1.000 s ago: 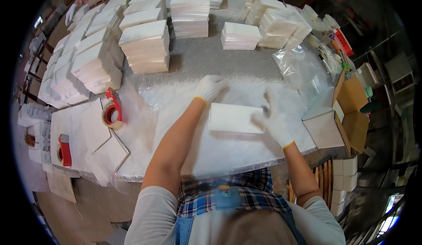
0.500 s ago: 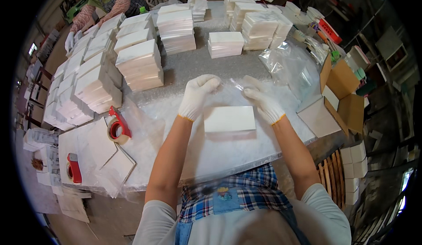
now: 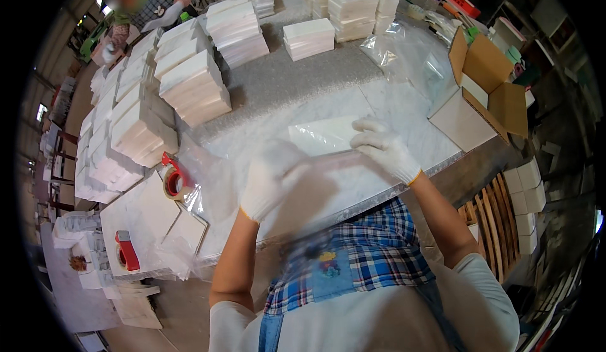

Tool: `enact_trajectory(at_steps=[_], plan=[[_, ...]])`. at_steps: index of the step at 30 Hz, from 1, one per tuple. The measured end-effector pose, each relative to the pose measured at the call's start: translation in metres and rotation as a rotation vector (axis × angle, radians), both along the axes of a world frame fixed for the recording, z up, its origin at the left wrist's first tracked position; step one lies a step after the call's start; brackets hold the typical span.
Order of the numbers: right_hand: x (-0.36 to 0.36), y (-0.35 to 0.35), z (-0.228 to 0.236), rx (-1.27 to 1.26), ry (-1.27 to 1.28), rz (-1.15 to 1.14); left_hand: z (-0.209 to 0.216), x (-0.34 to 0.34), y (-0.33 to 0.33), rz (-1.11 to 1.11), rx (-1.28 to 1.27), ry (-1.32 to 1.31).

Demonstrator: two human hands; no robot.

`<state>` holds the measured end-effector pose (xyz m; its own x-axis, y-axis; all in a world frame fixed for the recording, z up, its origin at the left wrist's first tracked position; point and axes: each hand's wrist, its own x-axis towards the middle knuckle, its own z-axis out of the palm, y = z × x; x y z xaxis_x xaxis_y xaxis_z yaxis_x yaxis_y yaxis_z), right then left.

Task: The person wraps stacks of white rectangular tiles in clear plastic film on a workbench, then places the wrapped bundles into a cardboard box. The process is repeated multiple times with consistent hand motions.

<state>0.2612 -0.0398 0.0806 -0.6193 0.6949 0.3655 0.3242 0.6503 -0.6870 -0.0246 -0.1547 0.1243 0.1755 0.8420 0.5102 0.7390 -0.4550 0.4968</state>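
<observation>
Head view: both hands (image 3: 328, 163) now nearer, tile (image 3: 323, 134) bag-covered.

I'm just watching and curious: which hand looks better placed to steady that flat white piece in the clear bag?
Probably the right hand: its fingers already rest on the flat white piece inside the clear bag. The left hand is nearer the body and blurred with motion.

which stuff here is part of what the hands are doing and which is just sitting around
In use:
left hand
right hand
white tile
clear plastic bag

Lying about:
tile stacks
red tape dispenser
open cardboard box
loose plastic bags
</observation>
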Motion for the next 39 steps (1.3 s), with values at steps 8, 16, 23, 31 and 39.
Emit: enact_trajectory(at_steps=[8,16,23,31,39], plan=[[0.008,0.0,0.001,0.153,-0.075,0.028,-0.003,0.025,0.052,0.168,-0.101,0.263],[0.015,-0.012,-0.004,0.205,-0.043,0.009,-0.006,0.026,0.055,-0.017,-0.201,0.393],[0.019,-0.007,-0.006,0.515,-0.111,0.057,-0.005,0.024,0.059,-0.021,-0.241,0.49],[0.015,-0.003,0.002,0.666,-0.121,0.045,0.013,0.014,0.073,-0.158,-0.33,0.49],[0.014,-0.001,0.007,0.637,-0.105,0.023,-0.003,0.024,0.06,-0.066,-0.156,0.782]])
